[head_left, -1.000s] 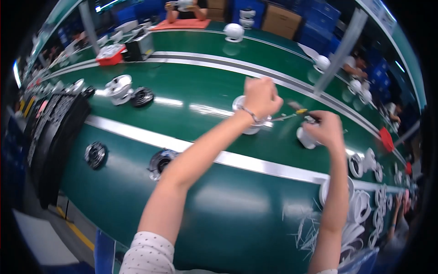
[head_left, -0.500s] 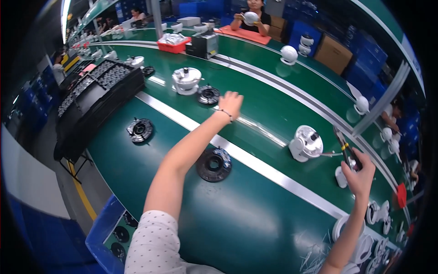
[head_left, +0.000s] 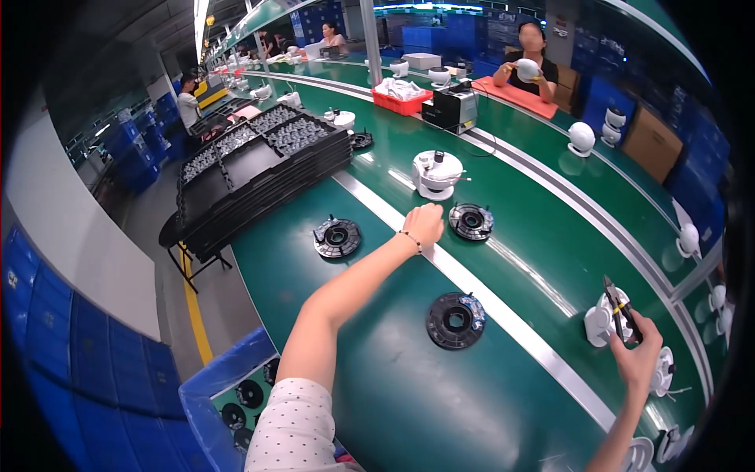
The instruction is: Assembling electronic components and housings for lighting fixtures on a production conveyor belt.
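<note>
My left hand (head_left: 425,223) is curled closed above the pale metal strip, just left of a black round disc part (head_left: 471,222). Its fingers face away, so anything inside them is hidden. In my right hand (head_left: 638,354) is a pair of cutting pliers (head_left: 617,308) with black and yellow handles, tips pointing up. Behind the pliers stands a white round housing (head_left: 598,324), partly covered by them. Another white housing (head_left: 437,175) with a black knob on top sits beyond my left hand. Two more black discs lie on the near green surface, one left (head_left: 337,237) and one centre (head_left: 456,321).
Stacked black trays (head_left: 259,177) fill the left side of the bench. Across the line are a red basket (head_left: 401,101), a black box-shaped device (head_left: 450,108) and a co-worker handling a white part. A blue-edged bin (head_left: 206,393) with black discs stands at lower left.
The view has swung left, so the bench appears farther right. My left hand has moved from the right of the black disc to its left. The pliers now overlap the white housing.
</note>
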